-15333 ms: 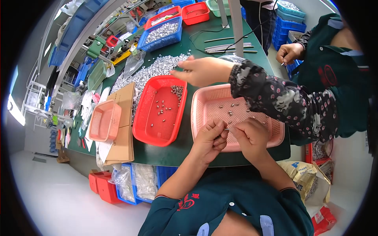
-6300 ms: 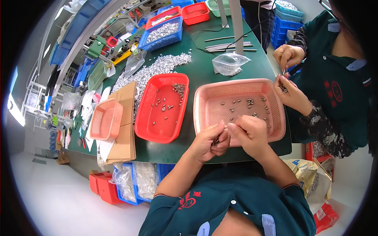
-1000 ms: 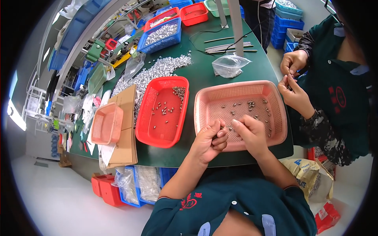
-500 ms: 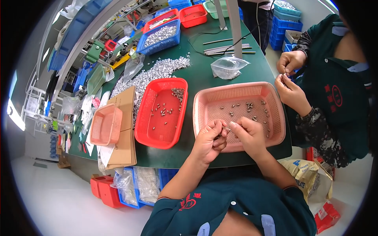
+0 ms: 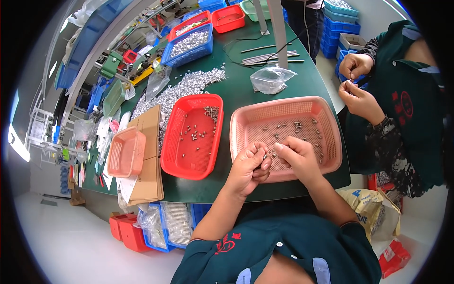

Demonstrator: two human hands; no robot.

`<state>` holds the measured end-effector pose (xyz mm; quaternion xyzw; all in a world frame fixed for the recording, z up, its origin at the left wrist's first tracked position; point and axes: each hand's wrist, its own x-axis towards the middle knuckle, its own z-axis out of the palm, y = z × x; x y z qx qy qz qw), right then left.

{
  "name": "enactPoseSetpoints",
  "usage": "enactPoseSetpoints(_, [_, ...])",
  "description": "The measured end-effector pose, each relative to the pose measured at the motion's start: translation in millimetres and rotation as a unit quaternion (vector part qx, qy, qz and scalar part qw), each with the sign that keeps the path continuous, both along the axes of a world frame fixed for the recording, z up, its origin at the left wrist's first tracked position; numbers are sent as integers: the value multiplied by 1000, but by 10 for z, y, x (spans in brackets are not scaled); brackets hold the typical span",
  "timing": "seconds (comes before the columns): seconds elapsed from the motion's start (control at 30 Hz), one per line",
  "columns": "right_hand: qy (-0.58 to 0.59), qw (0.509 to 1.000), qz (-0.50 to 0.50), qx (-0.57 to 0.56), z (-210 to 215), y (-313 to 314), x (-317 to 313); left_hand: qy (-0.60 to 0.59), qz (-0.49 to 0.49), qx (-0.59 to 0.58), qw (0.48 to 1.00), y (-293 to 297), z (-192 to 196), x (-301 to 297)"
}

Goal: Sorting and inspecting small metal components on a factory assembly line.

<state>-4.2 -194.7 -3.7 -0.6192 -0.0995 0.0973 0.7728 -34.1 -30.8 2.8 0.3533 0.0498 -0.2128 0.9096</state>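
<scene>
Over the near edge of the pink mesh basket [image 5: 333, 161], my left hand [image 5: 247, 170] is curled closed, with a small metal fitting [image 5: 265, 156] at its fingertips. A short gap away, my right hand [image 5: 301, 158] has its thumb pressed against its bent fingers; whatever it may hold is too small to make out. Several similar dark metal fittings [image 5: 298, 126] lie scattered in the basket beneath and beyond both hands. To the left stands a red basket [image 5: 189, 163] with more fittings, piled mostly in its far right corner.
A heap of shiny metal pieces [image 5: 189, 85] covers the table's far left, by a cardboard sheet [image 5: 150, 161] and a small pink basket [image 5: 124, 163]. A clear plastic bag [image 5: 270, 79] and metal rods [image 5: 269, 57] lie behind. At right, a co-worker's hands [image 5: 357, 92] hold something small.
My hands have drawn slightly apart, the left one shifting a little left. The co-worker's hands have moved slightly right. The whole view has shifted a little.
</scene>
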Motion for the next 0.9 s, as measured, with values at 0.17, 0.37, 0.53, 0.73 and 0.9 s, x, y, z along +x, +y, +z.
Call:
enactPoseSetpoints(0.17, [35, 998, 49, 19, -21, -8, 4, 15, -7, -14, 1000, 18, -10, -7])
enactPoseSetpoints(0.37, [-42, 997, 53, -45, 10, -75, 52, 3, -16, 71, 997, 40, 23, 29])
enactPoseSetpoints(0.53, [-279, 941, -27, -192, 174, -74, 55, -9, 14, 140, 990, 10, 56, 70])
enactPoseSetpoints(0.73, [-331, 910, -71, -239, 215, -76, -20, -16, 25, 136, 990, -43, 123, 48])
enactPoseSetpoints(0.9, [-272, 943, -100, -165, 88, -54, -105, -5, 19, 108, 994, -108, 84, 35])
